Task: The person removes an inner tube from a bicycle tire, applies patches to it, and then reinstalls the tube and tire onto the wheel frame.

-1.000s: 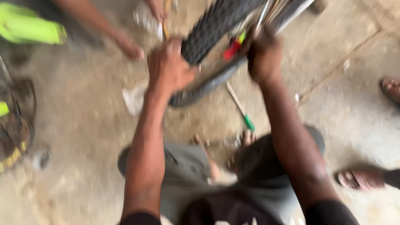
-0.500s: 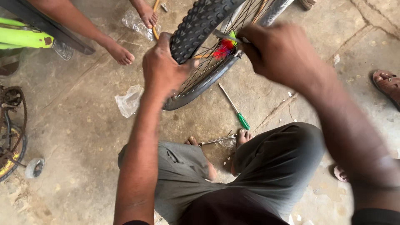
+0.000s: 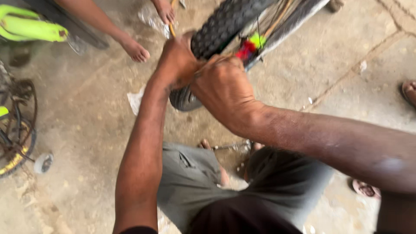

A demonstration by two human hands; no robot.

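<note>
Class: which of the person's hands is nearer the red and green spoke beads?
Right. The right hand sits just below-left of the beads, almost touching them; the left hand grips the tyre farther left.

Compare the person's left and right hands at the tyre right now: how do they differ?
The left hand sits farther from the camera, wrapped over the knobby black tyre, while the right hand is nearer and lower, by the rim. The left arm runs straight up the frame; the right arm crosses in from the right edge. Both hands are curled shut and meet at the same spot on the wheel.
</note>
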